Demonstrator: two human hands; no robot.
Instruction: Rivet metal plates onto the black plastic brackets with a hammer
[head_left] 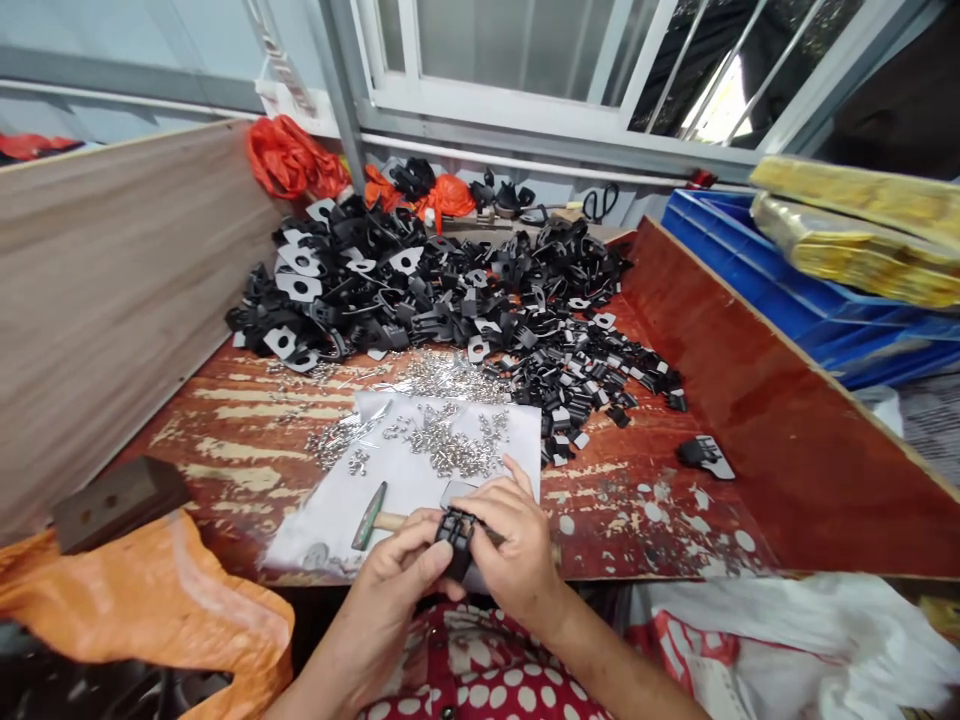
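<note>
Near the table's front edge, my left hand (405, 565) grips a small black plastic part (454, 545), its thumb pressed on the face. My right hand (514, 540) pinches the same part from the other side, with some of its fingers stretched up and away. Behind my hands a hammer (369, 516) with a greenish head lies on a white sheet (300, 540), its wooden handle running behind my fingers. Small shiny metal pieces (457, 440) are heaped on the sheet just beyond.
A big pile of black plastic parts (420, 290) covers the back of the red table (622, 520). One black part (705, 455) lies apart at right. Wooden boards (135, 260) wall the sides. Also around are a dark block (120, 500), orange sack (187, 590) and blue crate (795, 300).
</note>
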